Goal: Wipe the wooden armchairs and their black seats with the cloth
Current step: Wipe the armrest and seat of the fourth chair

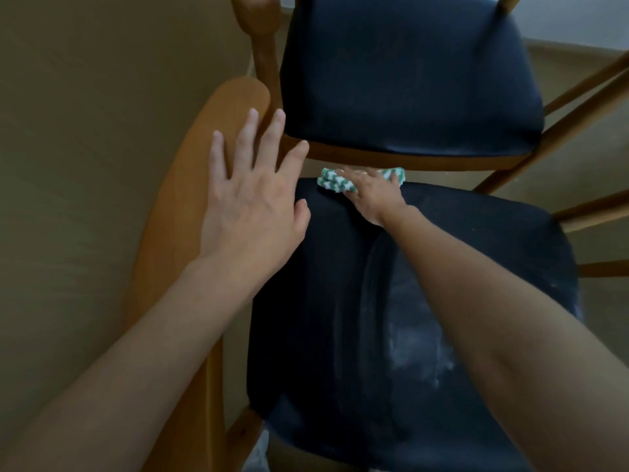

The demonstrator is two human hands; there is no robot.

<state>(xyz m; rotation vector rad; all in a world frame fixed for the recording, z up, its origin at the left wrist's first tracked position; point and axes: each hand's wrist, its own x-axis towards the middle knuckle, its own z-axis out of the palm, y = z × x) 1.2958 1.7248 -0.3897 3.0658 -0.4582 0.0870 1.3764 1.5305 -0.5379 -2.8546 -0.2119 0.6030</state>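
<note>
Forearms reach in from the bottom edge, bare, one on either side of the nearer armchair's black seat (340, 318), which fills the lower middle of the view. Pale, dusty streaks and smears lie across its near and right-hand parts, while the far part looks darker and cleaner. Along the seat's left side runs the broad wooden armrest (183, 206), rounded at its far end. The left hand (252, 206) is over that far end with fingers spread wide and straight, thumb out toward the seat; its grip is open and it holds nothing, though whether the palm touches the wood or hangs just above it cannot be told. Further on, at the far edge of the same seat, the right hand (372, 195) lies on the cloth (332, 183) — a folded, green-and-white checked piece, with folds showing on both sides of the hand. The fingers are laid over the top of the cloth and press it down onto the black upholstery rather than closing round it, so this grip is flat and open as far as the slight blur allows. Just beyond the cloth is the wooden front rail (425, 161) of the second armchair, facing the first and close to it. Its black seat (408, 80) fills the upper middle, with its own armrest (258, 25) at the top left and slanting wooden rungs (578, 86) at the right. Tan floor (85, 131) shows at the left — and again past the rungs.
</note>
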